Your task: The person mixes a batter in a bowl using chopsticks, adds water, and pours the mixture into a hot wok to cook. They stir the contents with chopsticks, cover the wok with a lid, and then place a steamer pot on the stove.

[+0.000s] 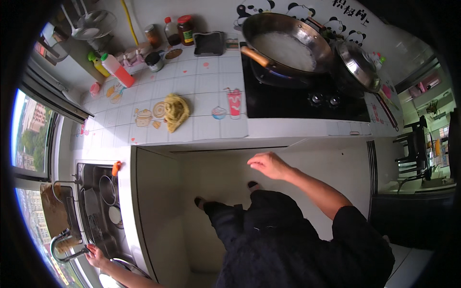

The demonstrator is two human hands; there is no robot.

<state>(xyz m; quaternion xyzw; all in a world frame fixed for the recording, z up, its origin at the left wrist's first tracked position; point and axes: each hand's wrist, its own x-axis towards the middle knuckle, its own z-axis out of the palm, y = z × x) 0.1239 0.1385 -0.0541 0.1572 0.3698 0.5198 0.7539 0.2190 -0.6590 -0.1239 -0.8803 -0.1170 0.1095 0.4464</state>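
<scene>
My left hand (95, 256) reaches out to the sink's metal faucet (68, 248); its fingers hold the end of the spout. The dark sink basin (126, 241) lies beside it, with a saucepan (107, 190) and a round dish (115, 215) inside. An orange-handled item (116, 168) rests at the sink's upper rim. My right hand (268, 165) hangs in the air below the counter's front edge, loosely curved, with nothing visible in it. A large wok (322, 46) with whitish, cloudy contents stands on the black cooktop (281, 104).
A lidded pan (360, 66) stands right of the wok, its handle past the cooktop edge. A crumpled yellow cloth (176, 112) lies on the patterned counter (201, 126). Bottles, including a pink one (120, 73), jars (185, 30) and a black tray (209, 44) line the back.
</scene>
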